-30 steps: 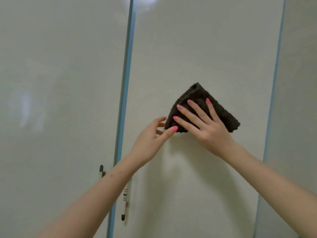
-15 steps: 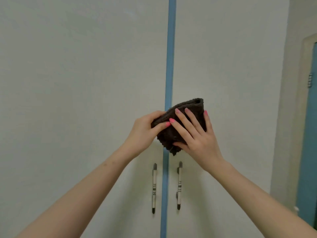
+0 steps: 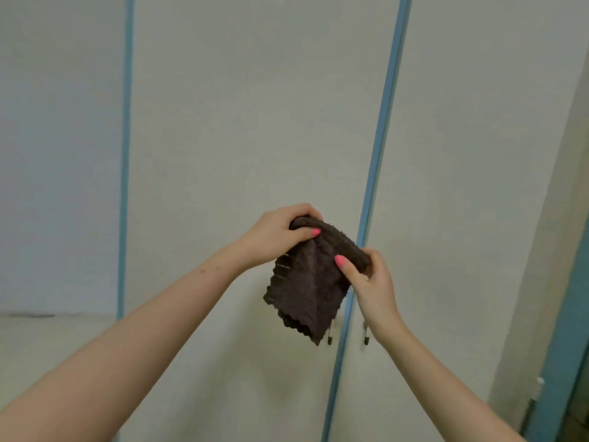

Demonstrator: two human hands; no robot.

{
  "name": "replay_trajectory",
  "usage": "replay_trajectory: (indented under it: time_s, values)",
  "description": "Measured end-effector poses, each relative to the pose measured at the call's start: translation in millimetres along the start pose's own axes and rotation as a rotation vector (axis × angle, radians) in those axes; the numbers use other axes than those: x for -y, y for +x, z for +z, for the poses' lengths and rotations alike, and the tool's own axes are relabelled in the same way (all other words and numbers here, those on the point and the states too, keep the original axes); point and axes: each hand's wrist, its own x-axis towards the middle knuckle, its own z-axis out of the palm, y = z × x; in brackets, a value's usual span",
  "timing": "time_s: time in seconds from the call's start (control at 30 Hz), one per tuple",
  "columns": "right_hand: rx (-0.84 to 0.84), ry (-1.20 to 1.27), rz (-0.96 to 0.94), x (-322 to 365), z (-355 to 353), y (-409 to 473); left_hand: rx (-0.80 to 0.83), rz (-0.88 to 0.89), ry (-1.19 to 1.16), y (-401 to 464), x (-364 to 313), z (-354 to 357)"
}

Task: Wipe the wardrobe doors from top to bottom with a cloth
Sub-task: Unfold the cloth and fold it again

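Observation:
A dark brown cloth (image 3: pixel 306 288) hangs folded in the air in front of the pale wardrobe doors (image 3: pixel 248 122). My left hand (image 3: pixel 277 237) grips its upper left corner. My right hand (image 3: pixel 369 282) pinches its upper right edge between thumb and fingers. The cloth's lower corner droops and is off the door surface. Blue strips (image 3: pixel 379 148) run down between the doors.
Two slim door handles (image 3: pixel 330 338) show just below the cloth, either side of the blue strip, partly hidden by my right wrist. A wall and a blue door frame (image 3: pixel 554 362) stand at the far right. Another blue strip (image 3: pixel 126 154) runs down at the left.
The cloth came off the door, where my right hand pressed it flat. Both hands now hold it in the air, and it hangs down unfolded. The view shifted left.

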Motion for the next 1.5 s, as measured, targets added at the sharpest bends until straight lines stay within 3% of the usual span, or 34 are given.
replay_trajectory:
  time_s: [0.2, 0.33, 0.5, 0.93, 1.0, 1.1, 1.2, 1.27, 1.4, 1.5]
  values:
    - [-0.019, -0.089, 0.112, -0.8, 37.0, -34.4, 0.024, -0.131, 0.059, -58.0, 35.1, -24.8]
    - [-0.01, -0.141, 0.059, 15.9, 67.1, -47.3, 0.028, -0.143, 0.149, -88.7, 67.0, -53.8]
    - [-0.076, -0.26, -0.013, 23.1, 128.6, -70.4, -0.003, -0.147, 0.051, -119.2, 116.2, -95.9]
    - [-0.033, -0.378, -0.039, -11.1, 311.8, -137.2, 0.221, -0.275, -0.189, -182.5, 262.6, -216.4]
    - [0.033, -0.503, -0.091, -23.0, 328.0, -142.5, 0.238, -0.288, -0.193, -188.0, 287.3, -222.5]
    - [0.155, -0.827, -0.36, -41.6, 352.5, -146.9, 0.245, -0.351, -0.208, -198.2, 322.8, -229.4]
    - [0.264, -0.925, -0.494, -61.2, 383.7, -145.3, 0.221, -0.419, -0.206, -215.9, 353.8, -234.6]
    - [0.288, -0.928, -0.436, -77.0, 406.0, -143.4, 0.202, -0.463, -0.193, -228.8, 375.3, -241.0]
    - [0.338, -0.9, -0.103, -115.4, 442.0, -140.5, 0.192, -0.537, -0.178, -248.1, 418.0, -250.8]
    - [0.359, -1.019, 0.043, -140.1, 465.4, -132.8, 0.218, -0.583, -0.142, -256.0, 450.9, -248.6]
